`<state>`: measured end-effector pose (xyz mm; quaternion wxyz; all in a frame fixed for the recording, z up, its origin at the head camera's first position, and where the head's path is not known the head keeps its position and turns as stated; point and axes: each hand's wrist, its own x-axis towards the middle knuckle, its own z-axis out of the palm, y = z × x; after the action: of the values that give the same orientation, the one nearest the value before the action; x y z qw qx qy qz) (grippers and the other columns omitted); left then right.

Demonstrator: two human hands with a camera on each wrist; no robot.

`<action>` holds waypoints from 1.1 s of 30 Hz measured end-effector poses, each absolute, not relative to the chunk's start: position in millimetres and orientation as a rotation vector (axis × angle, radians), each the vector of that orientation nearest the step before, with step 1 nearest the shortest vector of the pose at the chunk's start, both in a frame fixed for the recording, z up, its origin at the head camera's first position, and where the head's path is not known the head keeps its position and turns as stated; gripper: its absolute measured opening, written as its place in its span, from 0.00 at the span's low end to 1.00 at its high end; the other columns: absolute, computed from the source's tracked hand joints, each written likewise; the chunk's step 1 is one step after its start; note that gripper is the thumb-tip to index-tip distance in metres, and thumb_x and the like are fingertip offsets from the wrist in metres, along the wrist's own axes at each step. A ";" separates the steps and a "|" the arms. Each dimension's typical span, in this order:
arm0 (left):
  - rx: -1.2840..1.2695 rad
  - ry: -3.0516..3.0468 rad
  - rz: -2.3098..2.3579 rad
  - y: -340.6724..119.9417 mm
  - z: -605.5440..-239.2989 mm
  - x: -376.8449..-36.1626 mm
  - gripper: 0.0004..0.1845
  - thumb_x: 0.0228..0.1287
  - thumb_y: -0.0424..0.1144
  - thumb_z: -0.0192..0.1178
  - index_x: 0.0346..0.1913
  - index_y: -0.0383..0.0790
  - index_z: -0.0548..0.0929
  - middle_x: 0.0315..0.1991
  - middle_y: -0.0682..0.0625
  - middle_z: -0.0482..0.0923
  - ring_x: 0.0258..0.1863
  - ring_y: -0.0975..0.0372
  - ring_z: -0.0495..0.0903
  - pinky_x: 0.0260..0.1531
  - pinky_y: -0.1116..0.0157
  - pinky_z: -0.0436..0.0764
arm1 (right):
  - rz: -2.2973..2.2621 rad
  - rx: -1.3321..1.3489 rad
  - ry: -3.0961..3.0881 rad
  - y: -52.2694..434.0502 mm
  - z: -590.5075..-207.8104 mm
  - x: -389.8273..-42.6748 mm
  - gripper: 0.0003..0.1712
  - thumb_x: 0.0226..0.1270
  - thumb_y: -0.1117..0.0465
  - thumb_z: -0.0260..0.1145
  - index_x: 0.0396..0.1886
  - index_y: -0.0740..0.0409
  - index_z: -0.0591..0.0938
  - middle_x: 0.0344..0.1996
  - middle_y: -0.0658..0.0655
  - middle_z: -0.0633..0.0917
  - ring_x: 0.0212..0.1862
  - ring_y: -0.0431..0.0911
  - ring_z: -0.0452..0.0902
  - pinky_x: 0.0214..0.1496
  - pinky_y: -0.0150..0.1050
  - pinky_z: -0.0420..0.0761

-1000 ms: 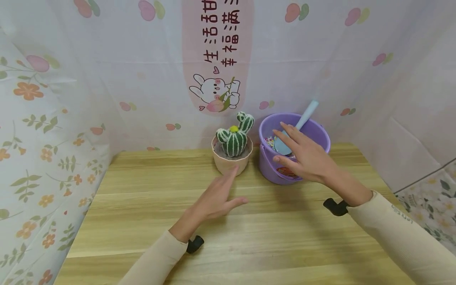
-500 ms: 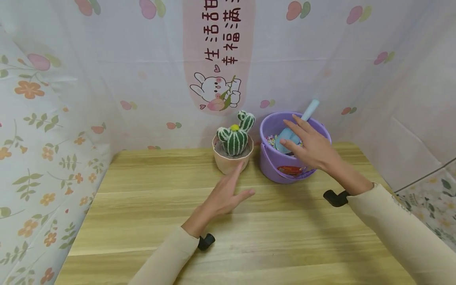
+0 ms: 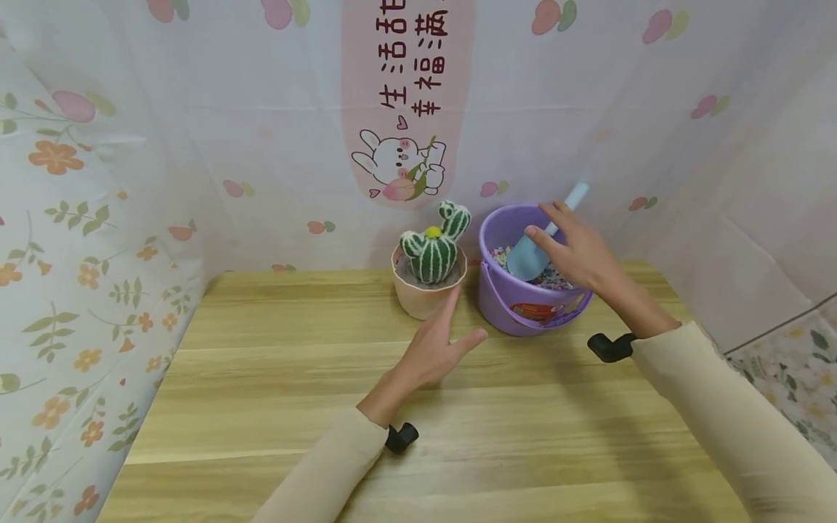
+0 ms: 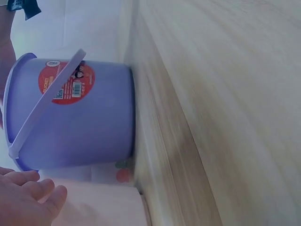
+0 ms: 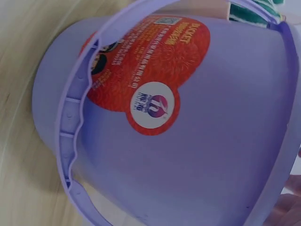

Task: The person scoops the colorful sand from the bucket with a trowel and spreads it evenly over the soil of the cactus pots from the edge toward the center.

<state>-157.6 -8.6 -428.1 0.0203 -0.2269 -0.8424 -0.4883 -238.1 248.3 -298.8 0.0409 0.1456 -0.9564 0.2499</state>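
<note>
The left hand [image 3: 439, 351], fingers straight and holding nothing, nearly touches the pink cactus pot [image 3: 428, 294]. In the purple bucket [image 3: 523, 305] just beside it, the blue scoop [image 3: 536, 243] is not yet gripped; the right hand [image 3: 575, 250], spread, reaches its handle.

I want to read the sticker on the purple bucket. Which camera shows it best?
The right wrist view: the red label fills much of the frame on the purple bucket. The left wrist view shows the label smaller and sideways. The head view shows only a strip of it under the lowered handle.
</note>
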 end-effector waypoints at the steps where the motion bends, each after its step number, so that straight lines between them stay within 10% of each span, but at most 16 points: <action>1: -0.696 -2.610 -1.525 -7.1 -428.5 -158.3 0.47 0.65 0.70 0.48 0.79 0.58 0.40 0.77 0.53 0.49 0.75 0.60 0.51 0.71 0.52 0.58 | 0.774 0.431 -2.934 248.8 -298.0 -239.6 0.43 0.72 0.33 0.46 0.77 0.52 0.56 0.76 0.66 0.50 0.72 0.71 0.47 0.66 0.73 0.50; 33: -0.371 -2.556 -1.829 35.7 -417.9 -176.9 0.53 0.58 0.66 0.60 0.79 0.50 0.45 0.77 0.54 0.50 0.75 0.60 0.52 0.71 0.54 0.58 | 1.430 -0.360 -2.584 268.5 -285.9 -274.7 0.55 0.59 0.28 0.60 0.79 0.44 0.51 0.77 0.54 0.54 0.75 0.54 0.51 0.74 0.50 0.57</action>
<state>-176.9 35.7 -417.9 -0.0118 -0.1174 -0.8075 -0.5779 -274.7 268.5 -285.9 0.0832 -0.1207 -0.8655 0.4790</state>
